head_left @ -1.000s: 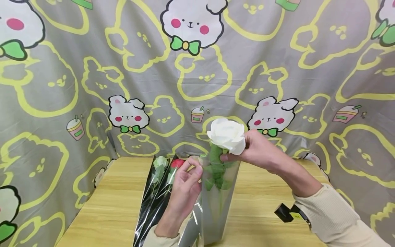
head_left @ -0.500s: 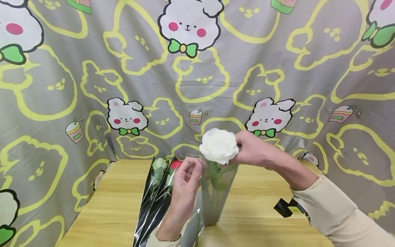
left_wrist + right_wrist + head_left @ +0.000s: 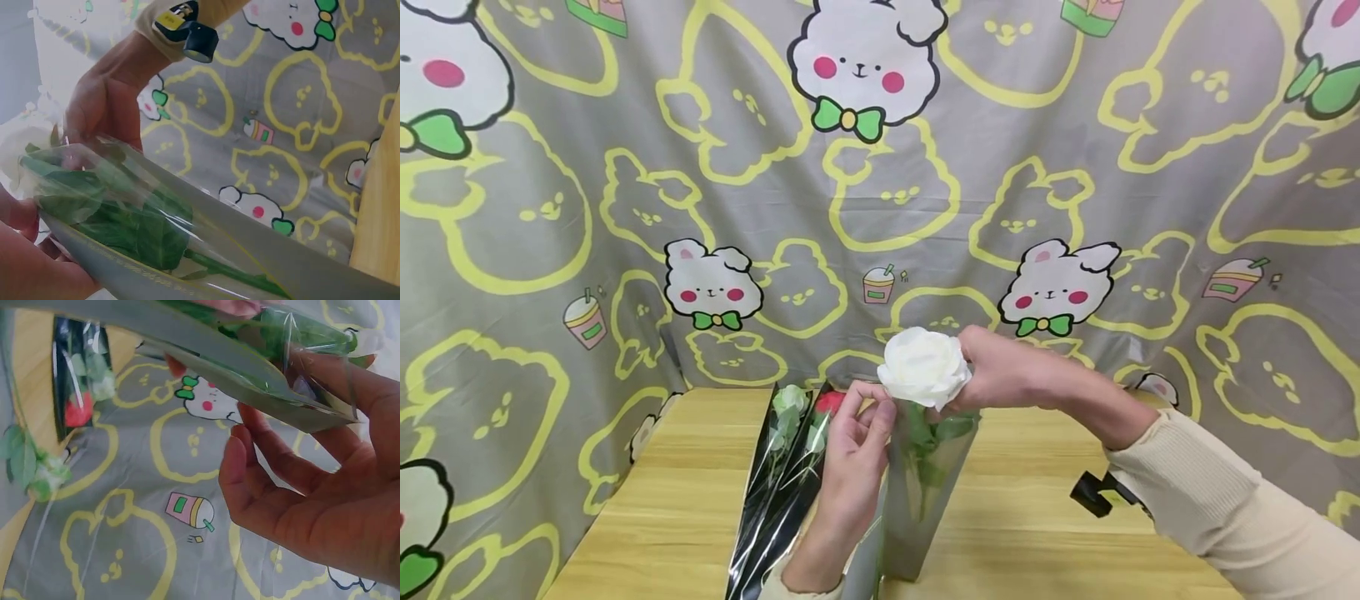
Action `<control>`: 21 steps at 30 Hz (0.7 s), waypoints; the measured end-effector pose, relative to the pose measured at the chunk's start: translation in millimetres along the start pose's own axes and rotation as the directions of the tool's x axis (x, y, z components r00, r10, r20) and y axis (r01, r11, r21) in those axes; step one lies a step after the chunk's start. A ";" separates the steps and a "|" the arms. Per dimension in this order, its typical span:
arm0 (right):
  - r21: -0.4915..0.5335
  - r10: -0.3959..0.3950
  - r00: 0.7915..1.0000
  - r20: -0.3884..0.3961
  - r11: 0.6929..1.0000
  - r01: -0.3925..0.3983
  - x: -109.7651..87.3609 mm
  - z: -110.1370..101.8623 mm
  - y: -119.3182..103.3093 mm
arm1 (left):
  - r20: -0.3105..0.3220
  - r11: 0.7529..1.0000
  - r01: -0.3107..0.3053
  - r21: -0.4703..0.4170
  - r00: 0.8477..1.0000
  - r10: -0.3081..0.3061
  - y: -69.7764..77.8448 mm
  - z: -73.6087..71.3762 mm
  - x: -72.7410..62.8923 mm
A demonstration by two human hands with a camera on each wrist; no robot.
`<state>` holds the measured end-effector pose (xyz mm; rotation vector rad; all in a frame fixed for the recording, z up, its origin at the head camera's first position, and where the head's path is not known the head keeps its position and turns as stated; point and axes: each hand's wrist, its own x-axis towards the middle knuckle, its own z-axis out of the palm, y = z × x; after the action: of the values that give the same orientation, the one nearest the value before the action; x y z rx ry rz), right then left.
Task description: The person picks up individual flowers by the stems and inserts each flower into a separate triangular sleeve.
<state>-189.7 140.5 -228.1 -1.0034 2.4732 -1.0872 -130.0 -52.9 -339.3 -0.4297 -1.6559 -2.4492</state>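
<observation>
A white rose [image 3: 925, 367] stands bloom-up at the mouth of a clear and grey flower sleeve [image 3: 925, 517], its green leaves [image 3: 156, 231] and stem inside the film. My right hand [image 3: 1015, 367] holds the rose just under the bloom; in the right wrist view some of its fingers [image 3: 337, 375] are inside the sleeve mouth. The bloom hides part of that grip in the head view. On the other side, my left hand [image 3: 857, 458] pinches the sleeve's upper left edge, with its fingertips also showing at lower left in the left wrist view.
Left of the sleeve, a pale green-white rose [image 3: 790, 404] and a red rose [image 3: 830, 404] lie in black-backed clear wraps on the wooden table [image 3: 685, 467]. A grey patterned curtain [image 3: 805, 208] hangs behind. A small black device [image 3: 1093, 493] is strapped at my right wrist.
My right hand has lowered the white rose and shifted it slightly left, so its leaves sit deeper in the sleeve. The left hand stays nearly still at the sleeve's edge.
</observation>
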 end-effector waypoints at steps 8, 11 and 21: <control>0.070 -0.028 1.000 -0.008 0.997 0.029 -18.3 -23.0 -13.7 | 0.032 0.998 -0.024 -0.057 0.999 0.026 1.3 -6.7 -0.4; 0.138 -0.034 0.999 -0.026 0.990 0.037 -24.4 -22.2 -14.6 | 0.078 0.997 -0.036 -0.061 0.996 0.041 1.6 -6.6 -0.9; 0.081 -0.087 0.996 -0.012 0.993 0.088 -18.0 -11.2 -6.6 | -0.031 1.000 0.004 -0.027 1.000 -0.005 -3.1 -3.7 1.4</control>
<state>-178.7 155.8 -216.3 -1.0939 2.3901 -1.2115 -132.8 -55.0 -342.9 -0.3895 -1.6150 -2.4715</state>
